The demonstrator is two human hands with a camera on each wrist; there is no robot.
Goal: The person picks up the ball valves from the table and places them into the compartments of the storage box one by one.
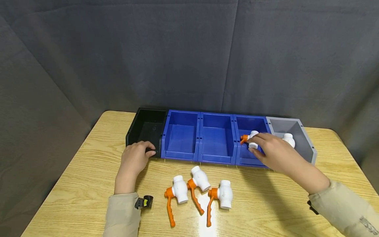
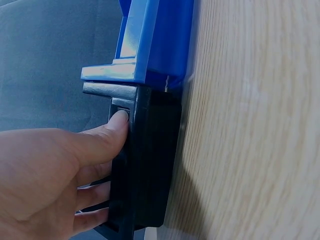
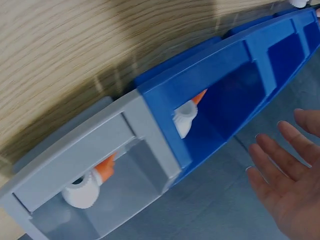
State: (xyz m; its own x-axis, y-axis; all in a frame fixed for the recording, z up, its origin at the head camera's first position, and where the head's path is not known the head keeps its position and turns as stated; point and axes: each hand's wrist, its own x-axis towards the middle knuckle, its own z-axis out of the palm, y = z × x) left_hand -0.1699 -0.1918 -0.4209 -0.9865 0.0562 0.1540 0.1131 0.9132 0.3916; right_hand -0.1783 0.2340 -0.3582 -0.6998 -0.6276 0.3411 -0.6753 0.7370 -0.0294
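My left hand (image 1: 134, 159) grips the front edge of the black bin (image 2: 155, 165), thumb on the rim and fingers curled behind it. Over the rightmost blue bin (image 1: 251, 160), my right hand (image 1: 273, 151) hovers. The right wrist view shows its fingers (image 3: 272, 155) spread and holding nothing. Below that hand, a white ball valve (image 3: 185, 116) with an orange handle lies inside the blue bin, apart from the fingers. Another such ball valve (image 1: 289, 140) lies in the grey bin (image 1: 308, 144), partly hidden by the hand in the head view.
Three more white ball valves with orange handles, a left one (image 1: 180, 189), a middle one (image 1: 201, 179) and a right one (image 1: 226, 194), lie on the wooden table (image 1: 83, 184). Two other blue bins stand mid-row. A dark curtain (image 1: 183, 59) hangs behind.
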